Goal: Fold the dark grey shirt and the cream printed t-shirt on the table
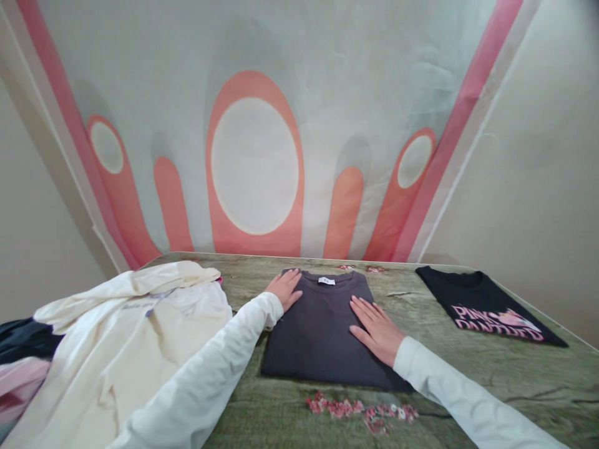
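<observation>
A folded dark grey T-shirt [318, 330] with a white neck label lies in the middle of the green patterned table [515, 374]. My left hand [284, 289] rests flat on its upper left corner, fingers stretched out. My right hand [374, 329] lies flat on the shirt's right half, fingers spread. Both arms wear white sleeves. Neither hand holds anything.
A heap of cream and white garments [126, 337] fills the left side, with dark and pink clothes [19, 368] at the far left edge. A folded black T-shirt with pink lettering [486, 308] lies at the right. A wall hanging with orange ovals [255, 162] stands behind the table.
</observation>
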`<state>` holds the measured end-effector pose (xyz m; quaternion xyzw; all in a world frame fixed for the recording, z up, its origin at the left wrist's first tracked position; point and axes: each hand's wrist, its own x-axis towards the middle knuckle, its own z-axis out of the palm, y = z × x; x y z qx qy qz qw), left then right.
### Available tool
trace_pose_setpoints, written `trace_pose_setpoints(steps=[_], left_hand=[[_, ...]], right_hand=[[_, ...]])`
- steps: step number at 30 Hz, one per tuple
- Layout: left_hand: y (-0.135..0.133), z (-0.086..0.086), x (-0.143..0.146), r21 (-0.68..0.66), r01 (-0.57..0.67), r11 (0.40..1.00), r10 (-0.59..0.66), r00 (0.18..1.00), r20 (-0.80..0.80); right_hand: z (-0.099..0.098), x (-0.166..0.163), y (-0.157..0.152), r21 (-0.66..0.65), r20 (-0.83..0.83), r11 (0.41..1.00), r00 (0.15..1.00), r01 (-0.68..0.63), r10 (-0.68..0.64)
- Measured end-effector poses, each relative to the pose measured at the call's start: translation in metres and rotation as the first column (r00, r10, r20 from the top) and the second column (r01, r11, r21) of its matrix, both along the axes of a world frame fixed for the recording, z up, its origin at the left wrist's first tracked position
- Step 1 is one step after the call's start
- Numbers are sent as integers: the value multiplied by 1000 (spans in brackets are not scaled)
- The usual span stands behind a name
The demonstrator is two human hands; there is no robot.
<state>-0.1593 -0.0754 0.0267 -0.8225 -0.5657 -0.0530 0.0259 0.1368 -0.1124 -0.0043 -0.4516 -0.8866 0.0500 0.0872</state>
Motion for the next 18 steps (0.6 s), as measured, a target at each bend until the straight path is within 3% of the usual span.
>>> trace_pose_setpoints(steps=[5,10,13,15,18], left_hand=[[35,-30,-20,-60,-93,994,97,992,80],[51,-50,-35,18,-228,974,215,940,265],[57,-45,-40,16,-332,943,292,850,438],[61,-36,-43,-107,-421,901,409,739,535],[71,-21,-42,-281,-475,834,543,615,572]], right_hand=[[-4,3,2,4,-6,1000,1000,-13,13],[-4,8,4,10,-106,1000,994,-11,12],[-5,18,7,28,-264,997,963,67,-58],[-6,25,9,-1,-380,987,913,158,-146],[-7,34,6,-170,-525,950,792,263,-313]])
